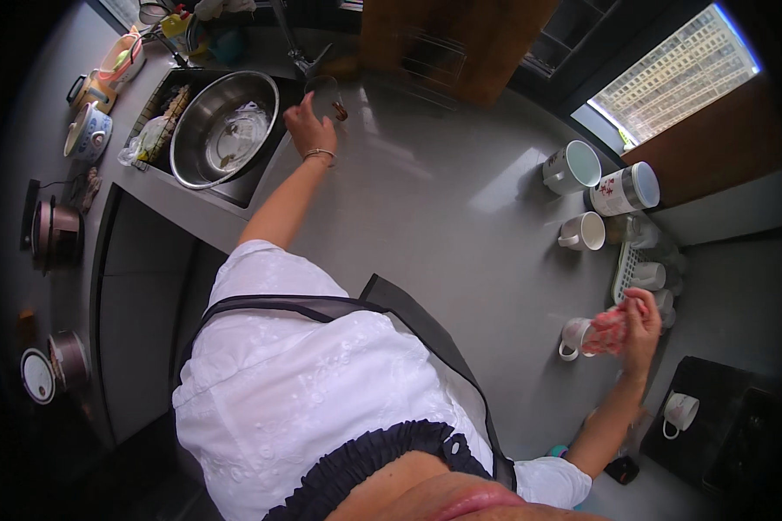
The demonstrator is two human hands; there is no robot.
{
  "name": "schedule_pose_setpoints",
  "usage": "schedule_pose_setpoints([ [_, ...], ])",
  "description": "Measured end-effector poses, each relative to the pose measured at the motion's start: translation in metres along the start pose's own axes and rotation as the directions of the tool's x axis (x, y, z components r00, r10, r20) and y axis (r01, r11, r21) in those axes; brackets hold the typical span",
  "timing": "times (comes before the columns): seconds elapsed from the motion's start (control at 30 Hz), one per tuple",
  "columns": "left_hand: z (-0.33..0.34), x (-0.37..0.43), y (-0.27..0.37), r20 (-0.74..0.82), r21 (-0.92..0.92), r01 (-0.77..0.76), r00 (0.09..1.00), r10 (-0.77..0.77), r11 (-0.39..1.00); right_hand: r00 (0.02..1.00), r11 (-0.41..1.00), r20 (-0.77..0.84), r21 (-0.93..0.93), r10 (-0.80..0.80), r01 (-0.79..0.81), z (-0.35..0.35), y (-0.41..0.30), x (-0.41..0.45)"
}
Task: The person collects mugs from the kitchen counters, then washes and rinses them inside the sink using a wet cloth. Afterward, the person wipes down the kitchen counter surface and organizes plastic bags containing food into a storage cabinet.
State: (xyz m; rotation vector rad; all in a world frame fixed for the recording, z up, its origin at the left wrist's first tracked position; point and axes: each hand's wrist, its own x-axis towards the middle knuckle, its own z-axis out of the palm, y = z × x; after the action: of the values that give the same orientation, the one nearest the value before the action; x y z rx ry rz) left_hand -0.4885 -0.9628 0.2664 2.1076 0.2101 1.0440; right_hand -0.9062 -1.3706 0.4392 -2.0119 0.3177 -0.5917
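My left hand point(311, 130) is stretched out at the counter beside the sink, thumb and index finger apart, with nothing visible between them. Just beyond its fingertips is a clear rounded container point(323, 86); whether they touch is unclear. A small brown object point(340, 111) lies to its right. A large stainless steel basin point(189, 140) sits tilted in the sink, with some liquid at its bottom. At the right, my right hand point(640, 325) grips a bunched red-and-white cloth point(607, 331), which partly covers a white mug point(572, 333) with a pink pattern.
Near the right wall stand a large mug point(560, 170), a lidded canister point(611, 193), a white mug point(580, 231) and a plastic rack point(624, 270) with cups. Another mug point(679, 410) rests on a black surface. A faucet point(305, 60) rises behind the sink; pots line the left counter.
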Motion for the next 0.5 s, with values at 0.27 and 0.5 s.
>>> schedule_pose_setpoints([
  [0.27, 0.03, 0.084, -0.087, 0.502, 0.14, -0.185, 0.86, 0.091, 0.973, 0.941, 0.981, 0.327, -0.194, 0.084, -0.02, 0.181, -0.084, -0.039],
  [0.5, 0.025, 0.152, -0.162, 0.721, -0.598, 0.731, 0.67, 0.176, -0.329, 0.778, 0.858, 0.366, -0.27, 0.511, -0.437, 0.234, -0.15, -0.033],
])
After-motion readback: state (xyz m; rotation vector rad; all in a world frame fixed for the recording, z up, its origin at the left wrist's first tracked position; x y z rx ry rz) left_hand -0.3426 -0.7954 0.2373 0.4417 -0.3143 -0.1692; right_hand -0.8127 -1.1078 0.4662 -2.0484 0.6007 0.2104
